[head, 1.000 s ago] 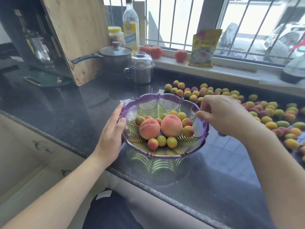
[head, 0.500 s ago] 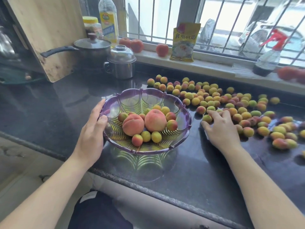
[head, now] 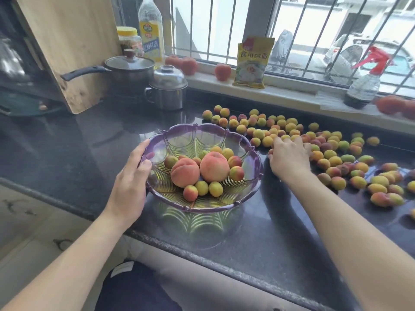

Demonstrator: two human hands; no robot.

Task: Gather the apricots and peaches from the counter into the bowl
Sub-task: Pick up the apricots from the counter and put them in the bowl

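We see the dark stone table [head: 67,153] filling most of the frame, from the left edge to the lower right. Leaning at upper left is a wooden cutting board [head: 74,41], with a lidded saucepan [head: 130,70] and a steel lidded pot [head: 167,90] just to its right. On the sill at top centre stand an oil bottle [head: 151,30], a yellow packet [head: 252,61] and, at upper right, a spray bottle [head: 365,86].

At frame centre sits the purple bowl [head: 251,151]. It holds two peaches [head: 214,166] side by side, with small apricots around them.

Our left hand [head: 132,182] grips the bowl's left rim, thumb over the edge and fingers curled on the outer wall.

Our right hand [head: 289,157] lies palm down just right of the bowl, at the near edge of the loose apricots [head: 332,153], fingers curled onto the fruit; we cannot tell whether it encloses one.

The loose apricots spread across the table from upper centre to the right edge.
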